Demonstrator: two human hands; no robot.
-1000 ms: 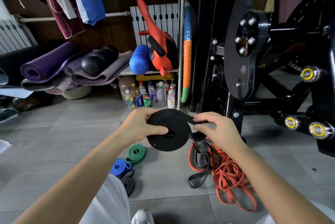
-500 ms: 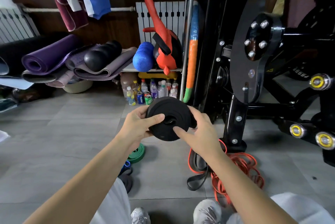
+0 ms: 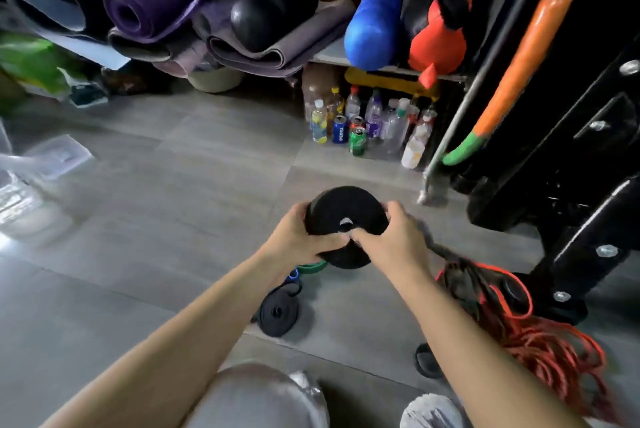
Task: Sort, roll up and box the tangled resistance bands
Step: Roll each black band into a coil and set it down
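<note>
Black band roll (image 3: 346,205): left hand (image 3: 298,237) and right hand (image 3: 391,240) fingers curled round the rim. Green roll (image 3: 311,267) partly hidden beneath the fingers, orange tangle (image 3: 540,341) to their right. Both hands gripped it as before.

Dim indoor scene, lit softly from the left, where glare washed out a clear plastic container (image 3: 24,185). Motion blur smeared the edges; wide-angle distortion bent the black gym machine (image 3: 568,192).
</note>
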